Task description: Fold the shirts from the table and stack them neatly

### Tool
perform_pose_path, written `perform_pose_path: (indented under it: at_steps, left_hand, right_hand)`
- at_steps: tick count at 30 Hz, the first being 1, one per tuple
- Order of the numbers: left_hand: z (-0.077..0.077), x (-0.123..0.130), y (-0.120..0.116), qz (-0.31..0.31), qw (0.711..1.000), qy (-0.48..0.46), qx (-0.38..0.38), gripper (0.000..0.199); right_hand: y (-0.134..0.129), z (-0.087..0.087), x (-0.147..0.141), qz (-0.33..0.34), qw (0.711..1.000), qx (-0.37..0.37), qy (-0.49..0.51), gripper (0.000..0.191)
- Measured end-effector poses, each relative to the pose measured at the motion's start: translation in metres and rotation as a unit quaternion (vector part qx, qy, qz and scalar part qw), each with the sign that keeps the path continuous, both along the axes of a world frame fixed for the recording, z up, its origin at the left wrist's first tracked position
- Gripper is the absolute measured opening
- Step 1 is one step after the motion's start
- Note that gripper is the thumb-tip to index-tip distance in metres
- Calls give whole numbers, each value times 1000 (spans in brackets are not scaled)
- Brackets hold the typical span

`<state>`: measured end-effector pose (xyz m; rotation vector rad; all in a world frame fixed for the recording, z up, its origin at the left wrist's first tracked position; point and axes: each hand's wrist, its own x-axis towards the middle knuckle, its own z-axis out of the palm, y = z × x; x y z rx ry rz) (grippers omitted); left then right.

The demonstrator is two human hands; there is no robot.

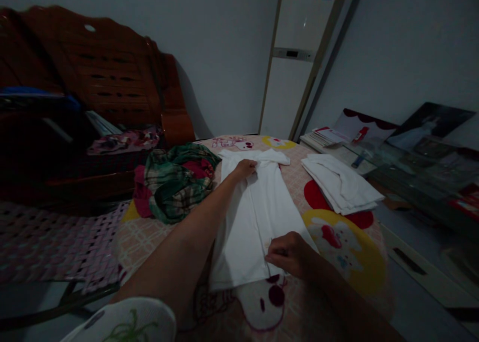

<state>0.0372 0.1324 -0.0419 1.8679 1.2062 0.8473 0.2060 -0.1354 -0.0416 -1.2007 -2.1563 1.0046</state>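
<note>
Mid-frame, left hand point(245, 169) and right hand point(291, 255) pinch the shirt point(236, 247), seemingly straightening it; the next move needs level edges.

The left arm leaves a loose white cloth sleeve with a green print point(127, 322), its bare forearm point(183, 252) stretched forward and rightward from there. Well ahead of that sleeve, the left hand point(245, 168) lies back uppermost, fingertips drawn into a pinch. Farther right of the sleeve, the right hand point(290, 252) is curled (knuckles up), thumb against bent fingers, the bare right forearm point(344, 292) slanting behind it.
</note>
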Motion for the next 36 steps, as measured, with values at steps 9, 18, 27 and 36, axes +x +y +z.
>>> perform_pose_path:
  at_steps: [9, 18, 27, 36]
  left_hand:
    - [16, -19, -28, 30, 987, 111, 111, 38]
    - [-23, 3, -87, -148, 901, 341, 223, 60]
    - [-29, 0, -86, -135, 885, 360, 264, 59]
    - [-28, 0, -87, -147, 887, 360, 248, 61]
  right_hand:
    - [19, 13, 23, -212, 973, 25, 84, 32]
    - [110, 10, 33, -143, 972, 179, -59, 43]
    - [165, -34, 31, -259, 900, 205, -285, 41]
    - [213, 7, 40, -382, 864, 83, -319, 37]
